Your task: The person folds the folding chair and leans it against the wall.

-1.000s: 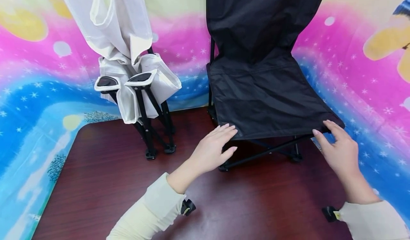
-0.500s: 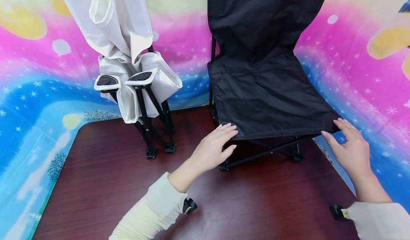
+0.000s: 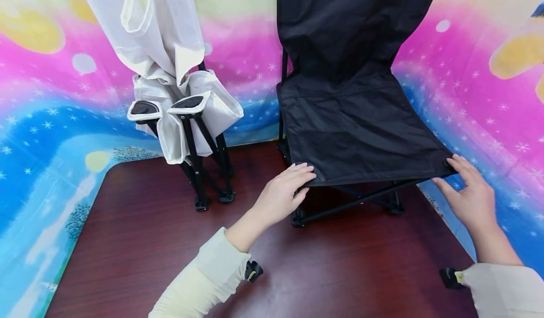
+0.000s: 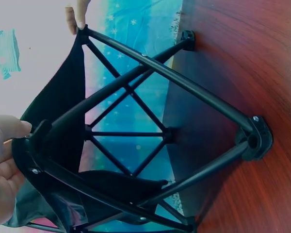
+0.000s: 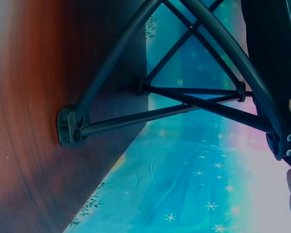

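A black folding camping chair (image 3: 357,129) stands unfolded on a dark red wooden tabletop, its crossed metal legs (image 4: 194,92) spread. My left hand (image 3: 280,195) holds the seat's near left corner, with the fingers over the fabric and the thumb lower down. In the left wrist view, the thumb (image 4: 12,127) lies against that corner. At the near right corner, my right hand (image 3: 471,195) has its fingertips on the edge and the thumb below. The right wrist view catches only a thumb and fingertip at the leg joint (image 5: 287,141).
To the left stands a white folding chair (image 3: 170,72), folded up, with black legs and fabric bunched. A colourful printed cloth (image 3: 250,39) hangs behind and down both sides. The tabletop (image 3: 331,271) reaches toward me under my forearms.
My right hand has shifted right, out to the seat's corner, and the seat corner seems to have spread slightly with it. My left hand has stayed in place, its thumb drawn closer to the fingers.
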`<move>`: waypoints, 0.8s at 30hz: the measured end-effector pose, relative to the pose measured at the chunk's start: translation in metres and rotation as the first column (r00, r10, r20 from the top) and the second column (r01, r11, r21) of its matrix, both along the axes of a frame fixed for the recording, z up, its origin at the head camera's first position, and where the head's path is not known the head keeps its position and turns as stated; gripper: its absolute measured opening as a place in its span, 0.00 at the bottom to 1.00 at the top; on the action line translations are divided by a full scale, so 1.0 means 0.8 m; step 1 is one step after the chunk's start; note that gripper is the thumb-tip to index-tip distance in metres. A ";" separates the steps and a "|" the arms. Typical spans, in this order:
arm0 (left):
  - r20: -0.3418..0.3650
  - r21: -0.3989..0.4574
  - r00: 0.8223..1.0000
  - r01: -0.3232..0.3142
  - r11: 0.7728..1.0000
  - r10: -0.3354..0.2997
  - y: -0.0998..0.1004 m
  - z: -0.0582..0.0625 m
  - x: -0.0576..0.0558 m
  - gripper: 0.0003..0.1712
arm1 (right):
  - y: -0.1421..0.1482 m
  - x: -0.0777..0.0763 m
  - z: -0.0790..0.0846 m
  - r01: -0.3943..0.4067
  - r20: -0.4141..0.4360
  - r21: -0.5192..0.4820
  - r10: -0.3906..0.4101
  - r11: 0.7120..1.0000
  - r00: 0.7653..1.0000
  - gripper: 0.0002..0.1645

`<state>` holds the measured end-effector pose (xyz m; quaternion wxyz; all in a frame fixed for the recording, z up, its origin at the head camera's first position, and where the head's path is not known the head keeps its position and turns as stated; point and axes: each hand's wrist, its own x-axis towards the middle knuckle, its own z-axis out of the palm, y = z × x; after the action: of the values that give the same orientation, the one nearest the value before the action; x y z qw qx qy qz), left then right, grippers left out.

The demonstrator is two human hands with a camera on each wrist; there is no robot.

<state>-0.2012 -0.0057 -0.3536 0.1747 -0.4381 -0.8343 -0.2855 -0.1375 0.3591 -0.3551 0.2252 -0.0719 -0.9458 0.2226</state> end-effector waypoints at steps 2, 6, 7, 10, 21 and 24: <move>-0.017 0.009 1.000 0.003 1.000 -0.002 0.000 -0.002 -0.002 0.17 | 0.000 -0.003 -0.001 0.029 -0.020 -0.012 -0.029 1.000 0.999 0.31; -0.056 0.037 0.998 0.026 0.999 -0.024 0.000 -0.006 -0.005 0.17 | 0.000 -0.011 -0.005 0.112 -0.038 -0.076 -0.115 0.991 0.993 0.29; -0.065 0.041 0.998 0.030 0.999 -0.027 0.000 -0.006 -0.006 0.17 | 0.000 -0.012 -0.006 0.135 -0.039 -0.094 -0.139 0.986 0.990 0.29; -0.084 0.054 0.996 0.039 0.998 -0.034 -0.001 -0.008 -0.007 0.17 | -0.002 -0.016 -0.008 0.194 -0.040 -0.167 -0.203 0.967 0.978 0.29; -0.107 0.131 0.994 0.020 0.991 -0.006 0.001 -0.021 -0.009 0.17 | -0.011 -0.019 -0.006 0.231 -0.040 -0.418 -0.272 0.878 0.961 0.30; -0.111 0.161 0.994 0.014 0.987 0.004 0.002 -0.024 -0.009 0.17 | -0.012 -0.020 -0.006 0.248 -0.023 -0.463 -0.291 0.851 0.956 0.30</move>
<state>-0.2083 -0.0038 -0.3727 0.2550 -0.4399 -0.7962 -0.3279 -0.1534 0.3498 -0.3597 0.2744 -0.2444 -0.8363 0.4070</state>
